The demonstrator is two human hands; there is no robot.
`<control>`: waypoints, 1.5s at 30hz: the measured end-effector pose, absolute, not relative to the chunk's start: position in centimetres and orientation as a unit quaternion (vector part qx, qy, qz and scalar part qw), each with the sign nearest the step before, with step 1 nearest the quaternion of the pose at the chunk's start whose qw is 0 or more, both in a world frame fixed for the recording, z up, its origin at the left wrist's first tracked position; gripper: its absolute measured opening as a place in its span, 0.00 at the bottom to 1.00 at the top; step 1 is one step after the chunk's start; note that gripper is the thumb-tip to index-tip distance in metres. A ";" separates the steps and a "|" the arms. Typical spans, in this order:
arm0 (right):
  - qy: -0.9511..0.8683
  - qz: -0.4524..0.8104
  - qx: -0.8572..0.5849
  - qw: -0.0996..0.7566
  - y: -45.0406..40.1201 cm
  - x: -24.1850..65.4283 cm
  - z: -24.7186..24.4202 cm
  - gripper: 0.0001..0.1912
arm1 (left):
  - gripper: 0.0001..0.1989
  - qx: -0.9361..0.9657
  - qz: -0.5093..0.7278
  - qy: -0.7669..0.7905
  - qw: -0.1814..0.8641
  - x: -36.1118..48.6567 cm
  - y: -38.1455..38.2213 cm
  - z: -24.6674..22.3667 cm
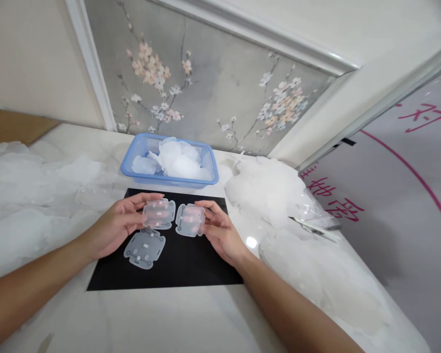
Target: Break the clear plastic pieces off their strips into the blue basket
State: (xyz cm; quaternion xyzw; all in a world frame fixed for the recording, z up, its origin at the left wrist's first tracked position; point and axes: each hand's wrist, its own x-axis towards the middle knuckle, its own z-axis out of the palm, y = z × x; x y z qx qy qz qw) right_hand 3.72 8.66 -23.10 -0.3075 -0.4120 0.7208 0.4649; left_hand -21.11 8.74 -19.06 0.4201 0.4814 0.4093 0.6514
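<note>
My left hand grips a thin translucent plastic piece by its left side, fingers behind it and showing through. It is squarish, with notched edges, slots and small holes. In my right hand is a similar translucent piece, held at its right edge. The two pieces are side by side with a narrow gap between them, above a black mat. A third piece of the same kind lies on the mat below my left hand, its top edge partly behind the held piece.
Behind the mat stands a blue basket with white translucent pieces inside. Heaps of translucent plastic lie at the right, with what looks like scissors or tweezers among them. More plastic covers the left. A whiteboard bounds the right.
</note>
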 end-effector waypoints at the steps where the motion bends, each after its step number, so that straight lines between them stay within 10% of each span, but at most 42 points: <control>1: -0.412 0.722 -0.305 0.464 8.7 3.7 -23.1 0.20 | 0.21 0.420 0.411 0.479 0.653 -21.1 8.7 -19.0; 17: -0.399 0.688 -0.331 0.508 8.7 3.6 -23.6 0.16 | 0.32 0.445 0.392 0.415 0.690 -21.1 8.1 -19.6; 45: -0.439 0.682 -0.349 0.469 8.3 3.1 -23.4 0.17 | 0.21 0.439 0.381 0.507 0.636 -20.3 7.9 -18.9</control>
